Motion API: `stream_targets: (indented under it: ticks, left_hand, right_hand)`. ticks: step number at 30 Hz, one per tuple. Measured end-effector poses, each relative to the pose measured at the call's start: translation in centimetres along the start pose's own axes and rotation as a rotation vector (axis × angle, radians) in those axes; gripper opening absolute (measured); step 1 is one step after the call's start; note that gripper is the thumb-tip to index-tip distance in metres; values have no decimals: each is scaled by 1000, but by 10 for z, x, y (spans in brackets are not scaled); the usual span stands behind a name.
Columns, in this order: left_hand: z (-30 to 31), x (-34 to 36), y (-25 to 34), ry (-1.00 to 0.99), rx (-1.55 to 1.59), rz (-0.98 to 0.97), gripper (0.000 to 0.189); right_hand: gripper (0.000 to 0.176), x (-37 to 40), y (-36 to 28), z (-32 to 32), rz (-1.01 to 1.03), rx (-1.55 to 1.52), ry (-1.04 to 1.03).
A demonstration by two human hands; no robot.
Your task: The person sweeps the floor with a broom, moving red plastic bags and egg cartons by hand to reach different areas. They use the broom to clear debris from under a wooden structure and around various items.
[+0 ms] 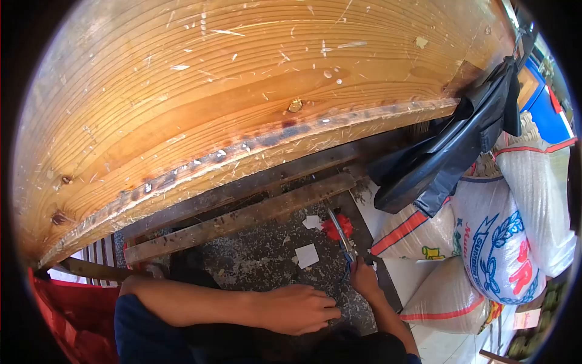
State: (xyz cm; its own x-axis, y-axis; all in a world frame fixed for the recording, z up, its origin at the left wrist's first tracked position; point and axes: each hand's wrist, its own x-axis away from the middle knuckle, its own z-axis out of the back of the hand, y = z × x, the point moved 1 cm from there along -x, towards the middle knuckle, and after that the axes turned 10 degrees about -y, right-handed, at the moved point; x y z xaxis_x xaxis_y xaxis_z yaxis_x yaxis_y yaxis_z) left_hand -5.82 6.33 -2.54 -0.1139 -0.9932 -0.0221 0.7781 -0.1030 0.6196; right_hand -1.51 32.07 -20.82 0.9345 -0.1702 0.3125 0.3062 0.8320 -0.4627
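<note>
Right hand [365, 278], fingers clamped on scissors [343, 244], blades running toward eleven o'clock onto a red tuft [331, 230]; left hand [298, 309] lies flat at eight o'clock, fingers loose, empty.

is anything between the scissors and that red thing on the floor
Nothing visible. The right hand holds the scissors, and their blades lie right against the red thing. The white paper scraps sit to the left, off that line.

Blue-handled scissors [344, 244], blades crossing a red scrap [332, 230].
</note>
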Motion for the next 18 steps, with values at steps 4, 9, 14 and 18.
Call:
stream_targets:
  ticks: [4,9,14,18]
  left_hand:
    - [-1,10,12,13,64,-68,26]
    - [22,16,39,-31,282,59,35]
    - [-7,-4,-27,1,8,258,32]
    - [-51,-46,-149,-252,-403,515,35]
  right_hand:
    - [25,64,17,33,-28,130,-111]
    - [23,129,19,86,-53,14,-27]
    - [22,118,51,34,-81,-47,58]
    - [24,135,55,-11,-229,-283,93]
